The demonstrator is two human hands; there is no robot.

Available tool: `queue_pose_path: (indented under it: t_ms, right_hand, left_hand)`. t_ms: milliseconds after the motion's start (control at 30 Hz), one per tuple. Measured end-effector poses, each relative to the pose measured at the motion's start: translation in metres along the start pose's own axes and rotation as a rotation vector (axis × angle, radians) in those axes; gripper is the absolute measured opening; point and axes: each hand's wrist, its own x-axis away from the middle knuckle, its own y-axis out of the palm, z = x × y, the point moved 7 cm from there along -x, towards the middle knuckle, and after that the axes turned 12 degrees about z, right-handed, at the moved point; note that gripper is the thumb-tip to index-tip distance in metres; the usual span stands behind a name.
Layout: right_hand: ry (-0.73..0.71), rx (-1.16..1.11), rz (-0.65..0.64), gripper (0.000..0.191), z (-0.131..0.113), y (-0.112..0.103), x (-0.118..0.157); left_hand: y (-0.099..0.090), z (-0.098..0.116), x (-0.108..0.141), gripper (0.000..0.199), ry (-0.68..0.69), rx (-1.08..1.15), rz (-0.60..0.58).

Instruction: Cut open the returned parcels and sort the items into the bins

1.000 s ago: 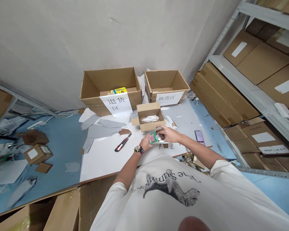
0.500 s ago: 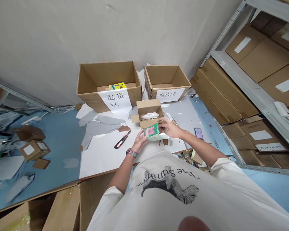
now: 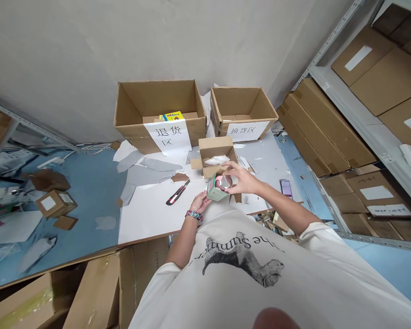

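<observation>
My left hand (image 3: 199,202) is closed around the lower left end of a small green and pink carton (image 3: 213,194), held tilted just above the table. A round, dark red jar-like container (image 3: 223,182) with a shiny pale end sticks out of the carton's open end. Thumb and fingers of my right hand (image 3: 241,178) grip this container by its rim. How much of it is still inside the carton is hidden. Right behind my hands stands a small open cardboard box (image 3: 210,172) with white paper in it. A red and black utility knife (image 3: 178,192) lies left of my hands.
Two larger open cardboard boxes with paper signs, one at left (image 3: 130,137) and one at right (image 3: 216,119), stand along the wall. Torn grey packaging (image 3: 157,174) lies at left. A phone (image 3: 286,188) rests at right, near shelves (image 3: 349,107) of cartons.
The carton has turned so its open end faces me more. The red container now shows at the opening, with my right fingers around it. The view has shifted slightly.
</observation>
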Motion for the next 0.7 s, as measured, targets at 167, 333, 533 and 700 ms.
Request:
queue_pose_path:
  t_ms: [167, 333, 533, 700]
  right_hand:
    - [0.073, 0.008, 0.272, 0.046, -0.007, -0.051, -0.022]
    - [0.132, 0.045, 0.414, 0.047, -0.006, -0.077, -0.028]
    - [0.205, -0.055, 0.372, 0.042, 0.003, -0.062, -0.022]
    - [0.289, -0.357, 0.329, 0.058, 0.01, -0.04, -0.022]
  left_hand:
    - [-0.026, 0.002, 0.002, 0.026, 0.064, -0.051, 0.197]
    - [-0.051, 0.014, 0.009, 0.022, 0.203, -0.154, 0.445]
    - [-0.009, 0.08, 0.058, 0.055, 0.687, -0.292, 0.47]
    - [0.086, 0.091, 0.094, 0.098, 0.234, -0.184, -0.414]
